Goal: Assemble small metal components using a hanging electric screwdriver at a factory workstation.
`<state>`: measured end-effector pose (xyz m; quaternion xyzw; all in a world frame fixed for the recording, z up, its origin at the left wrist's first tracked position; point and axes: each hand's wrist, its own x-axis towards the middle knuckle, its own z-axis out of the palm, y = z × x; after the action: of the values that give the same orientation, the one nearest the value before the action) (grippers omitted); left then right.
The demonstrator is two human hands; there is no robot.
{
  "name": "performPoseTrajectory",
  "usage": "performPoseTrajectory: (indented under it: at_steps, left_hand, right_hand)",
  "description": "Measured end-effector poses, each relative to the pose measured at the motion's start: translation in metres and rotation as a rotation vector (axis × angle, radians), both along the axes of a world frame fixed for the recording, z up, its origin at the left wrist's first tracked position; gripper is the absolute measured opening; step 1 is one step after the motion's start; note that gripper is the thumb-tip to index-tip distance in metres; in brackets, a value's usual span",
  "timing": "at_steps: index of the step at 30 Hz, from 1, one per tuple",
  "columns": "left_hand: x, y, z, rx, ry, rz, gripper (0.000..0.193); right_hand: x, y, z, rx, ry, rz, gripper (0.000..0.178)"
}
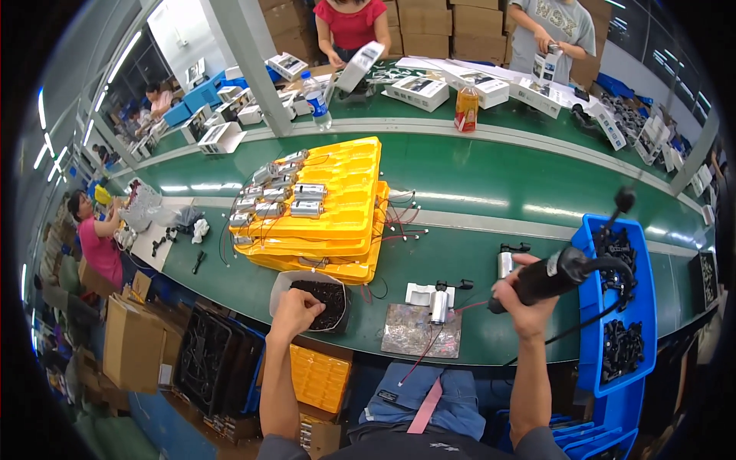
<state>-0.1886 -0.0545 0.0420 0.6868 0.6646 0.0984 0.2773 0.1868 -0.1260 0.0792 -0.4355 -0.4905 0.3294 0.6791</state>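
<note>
My left hand (294, 313) is at a pale plastic tub (279, 290) of small dark pieces that look like screws. Its thumb and fingertips are pinched together over the contents; whatever may be between them is too small to make out. My right hand (530, 308) grips a black corded electric screwdriver (549, 277), raised above the bench. Between my hands, a silver cylindrical motor (439, 307) with a black end part rests at a white holder (418, 294), over a scuffed metal plate (406, 337). Another silver motor (505, 265) lies just beyond my right hand.
Stacked yellow trays (356, 222) bear several wired motors (307, 199). At right, a blue bin (586, 322) holds black parts. Across the green bench (475, 176), two people handle white boxes (418, 92) near a drink bottle (466, 107). Another person (100, 238) works at left.
</note>
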Motion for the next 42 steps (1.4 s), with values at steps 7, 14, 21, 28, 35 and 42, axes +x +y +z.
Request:
performPoseTrajectory:
  at_steps: [7, 14, 21, 28, 35, 42]
  left_hand:
    - [0.005, -0.001, -0.016, 0.595, 0.02, -0.081, 0.012]
    - [0.126, -0.036, 0.003, 0.609, -0.509, -0.394, 0.008]
    - [0.186, -0.064, -0.034, 0.433, -0.654, -0.48, 0.013]
    - [0.188, -0.071, -0.035, 0.349, -0.699, -0.325, 0.014]
    - [0.184, -0.068, -0.035, 0.435, -0.675, -0.432, 0.014]
    - [0.184, -0.068, -0.034, 0.52, -0.65, -0.473, 0.017]
  right_hand:
    - [0.015, -0.004, 0.025, 0.124, 0.085, 0.191, 0.048]
    - [-0.009, -0.003, 0.029, 0.078, 0.136, 0.459, 0.04]
    - [-0.032, -0.009, 0.022, 0.197, 0.187, 0.233, 0.038]
    - [-0.035, -0.013, 0.016, 0.194, 0.203, 0.254, 0.036]
    - [-0.035, -0.017, 0.017, 0.17, 0.199, 0.25, 0.035]
    - [-0.033, -0.019, 0.018, 0.132, 0.089, 0.273, 0.036]
